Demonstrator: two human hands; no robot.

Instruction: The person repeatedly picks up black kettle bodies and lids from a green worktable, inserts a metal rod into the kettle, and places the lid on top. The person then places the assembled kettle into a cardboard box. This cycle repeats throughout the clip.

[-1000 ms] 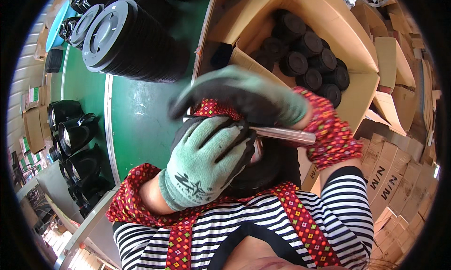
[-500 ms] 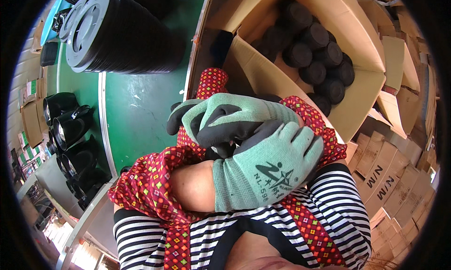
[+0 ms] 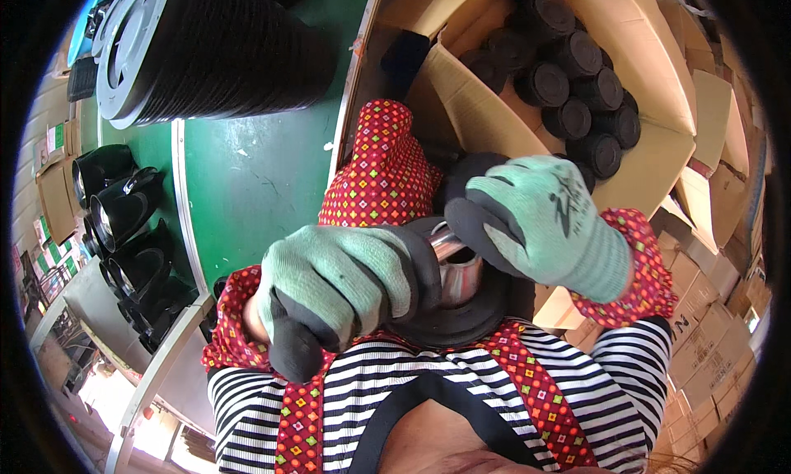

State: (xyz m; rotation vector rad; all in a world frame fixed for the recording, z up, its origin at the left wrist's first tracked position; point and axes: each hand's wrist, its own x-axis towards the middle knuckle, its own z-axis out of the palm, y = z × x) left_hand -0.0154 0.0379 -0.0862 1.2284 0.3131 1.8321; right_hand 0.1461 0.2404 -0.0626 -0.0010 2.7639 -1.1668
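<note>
Both my hands wear green knit gloves with black-coated palms and fingers. In front of my chest, over my lap, sits a wide black round part [image 3: 441, 330] with a shiny metal cup-like piece [image 3: 461, 283] at its middle. My left hand [image 3: 346, 280] is closed with curled fingers, its fingertips against the left side of the metal. From the right, my right hand [image 3: 531, 222] pinches a small shiny metal strip or rim [image 3: 445, 241] above the cup. Whether the strip belongs to the cup I cannot tell. The gloves hide much of the black part.
An open cardboard box [image 3: 659, 165] at the far right holds several black cylindrical parts [image 3: 568, 119]. A long stack of black discs [image 3: 231, 53] lies on the green table [image 3: 247, 185], with glossy black housings [image 3: 124, 214] at the left. Cartons [image 3: 717, 350] are piled at right.
My hands, crossed over each other before, have moved apart, left hand to the left and right hand to the right. The black round part and its metal piece now show between them.
</note>
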